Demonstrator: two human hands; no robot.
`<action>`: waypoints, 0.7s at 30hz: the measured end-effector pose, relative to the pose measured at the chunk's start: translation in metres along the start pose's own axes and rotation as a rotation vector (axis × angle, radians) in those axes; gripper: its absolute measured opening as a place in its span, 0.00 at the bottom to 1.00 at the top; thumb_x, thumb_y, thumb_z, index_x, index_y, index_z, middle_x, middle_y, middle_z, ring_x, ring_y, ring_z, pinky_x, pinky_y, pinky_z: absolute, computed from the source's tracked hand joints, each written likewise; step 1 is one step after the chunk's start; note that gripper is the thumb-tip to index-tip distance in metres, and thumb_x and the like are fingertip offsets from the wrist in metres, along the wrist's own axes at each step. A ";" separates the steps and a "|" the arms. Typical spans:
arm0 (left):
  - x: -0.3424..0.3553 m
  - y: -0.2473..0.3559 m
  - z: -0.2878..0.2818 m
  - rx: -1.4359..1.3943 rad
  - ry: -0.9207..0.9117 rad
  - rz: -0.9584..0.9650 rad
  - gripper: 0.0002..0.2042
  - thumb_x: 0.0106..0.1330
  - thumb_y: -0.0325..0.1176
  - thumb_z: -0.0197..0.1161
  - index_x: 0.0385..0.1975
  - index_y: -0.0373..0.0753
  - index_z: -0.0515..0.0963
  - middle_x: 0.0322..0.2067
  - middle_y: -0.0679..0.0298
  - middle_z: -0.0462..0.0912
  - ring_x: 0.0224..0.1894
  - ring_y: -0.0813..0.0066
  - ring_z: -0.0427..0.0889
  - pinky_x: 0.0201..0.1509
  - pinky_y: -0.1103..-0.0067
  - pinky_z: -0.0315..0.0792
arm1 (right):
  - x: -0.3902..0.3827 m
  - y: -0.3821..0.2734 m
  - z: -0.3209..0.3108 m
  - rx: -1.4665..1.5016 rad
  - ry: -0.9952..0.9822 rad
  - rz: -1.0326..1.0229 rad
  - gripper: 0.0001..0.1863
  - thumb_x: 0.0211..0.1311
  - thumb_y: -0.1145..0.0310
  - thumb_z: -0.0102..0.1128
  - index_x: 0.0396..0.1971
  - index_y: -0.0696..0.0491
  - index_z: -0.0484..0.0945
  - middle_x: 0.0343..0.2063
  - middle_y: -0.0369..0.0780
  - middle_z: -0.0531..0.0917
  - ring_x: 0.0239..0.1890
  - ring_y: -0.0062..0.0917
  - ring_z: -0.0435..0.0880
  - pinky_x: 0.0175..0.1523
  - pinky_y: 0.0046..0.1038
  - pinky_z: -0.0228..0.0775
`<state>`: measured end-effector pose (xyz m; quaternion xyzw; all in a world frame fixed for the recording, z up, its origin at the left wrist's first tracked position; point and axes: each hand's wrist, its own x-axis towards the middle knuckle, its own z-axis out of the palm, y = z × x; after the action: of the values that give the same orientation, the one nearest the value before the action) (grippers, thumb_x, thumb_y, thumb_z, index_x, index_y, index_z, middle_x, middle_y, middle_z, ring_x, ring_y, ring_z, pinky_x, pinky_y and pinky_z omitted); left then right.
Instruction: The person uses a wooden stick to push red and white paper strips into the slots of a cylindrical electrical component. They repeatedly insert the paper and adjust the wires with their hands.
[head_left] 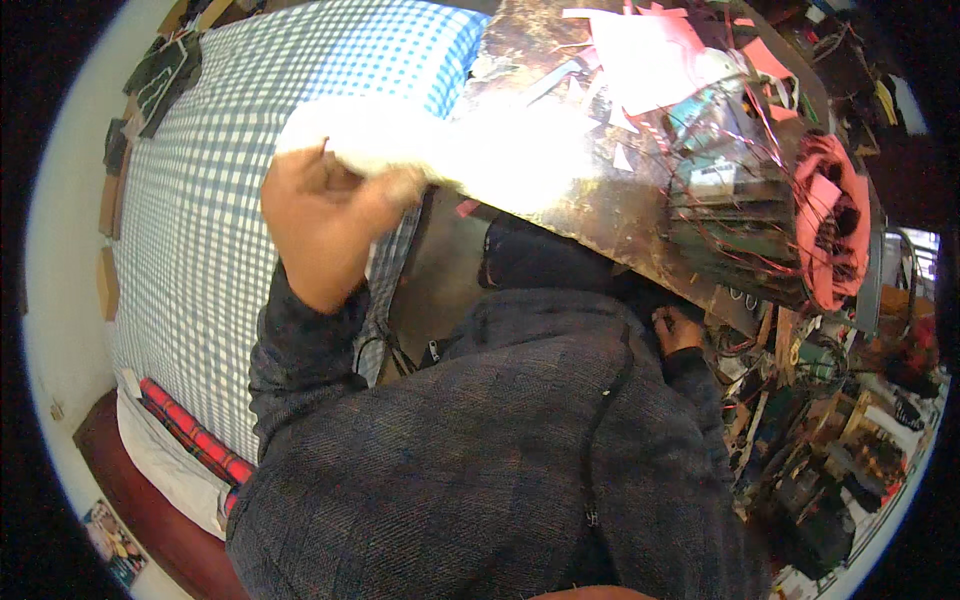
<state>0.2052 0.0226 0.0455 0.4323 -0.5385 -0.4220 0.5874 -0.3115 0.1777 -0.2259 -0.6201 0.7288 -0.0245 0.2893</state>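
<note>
My left hand [325, 225] is raised at the left, over the edge of the checked bedding. Its fingers are curled toward the thumb. A glaring white patch [375, 140] washes out the upper fingers, and what they hold, if anything, cannot be made out. My right hand [678, 330] is low at the right, beside the near edge of the worktable [640, 225], partly in shadow. Its fingers look bent, but what they touch is hidden. Pink paper [660, 60] and cut scraps lie on the tabletop under strong light.
Thin reddish wires [735, 190] tangle over a dark bundle, with a pink paper roll [835, 225] at its right. Blue-and-white checked bedding [190, 270] covers the left side. A red plaid cloth [195, 430] lies at its near edge. Cluttered tools and parts [820, 460] crowd the lower right.
</note>
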 end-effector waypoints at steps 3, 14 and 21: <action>-0.002 0.019 0.054 -0.194 -0.245 0.495 0.13 0.65 0.23 0.67 0.46 0.30 0.76 0.39 0.44 0.86 0.40 0.54 0.89 0.45 0.69 0.84 | -0.004 0.003 0.007 0.070 0.049 0.011 0.19 0.70 0.48 0.59 0.47 0.47 0.84 0.32 0.45 0.89 0.33 0.46 0.88 0.39 0.45 0.80; -0.031 0.118 0.143 -0.086 -0.535 0.764 0.15 0.62 0.35 0.73 0.41 0.40 0.73 0.40 0.60 0.87 0.37 0.54 0.92 0.39 0.68 0.87 | -0.015 -0.015 0.006 0.178 0.148 0.076 0.13 0.68 0.59 0.65 0.45 0.51 0.85 0.34 0.44 0.88 0.33 0.38 0.88 0.38 0.41 0.80; -0.033 0.105 0.155 -0.090 -0.696 0.723 0.21 0.53 0.27 0.80 0.40 0.42 0.73 0.39 0.64 0.85 0.36 0.56 0.91 0.33 0.71 0.88 | -0.017 -0.018 0.005 0.305 0.177 0.087 0.17 0.67 0.53 0.64 0.46 0.48 0.87 0.36 0.46 0.90 0.39 0.42 0.90 0.46 0.42 0.81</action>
<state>0.0512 0.0741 0.1452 0.0257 -0.7990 -0.3336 0.4997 -0.2923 0.1903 -0.2160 -0.5322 0.7655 -0.1764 0.3157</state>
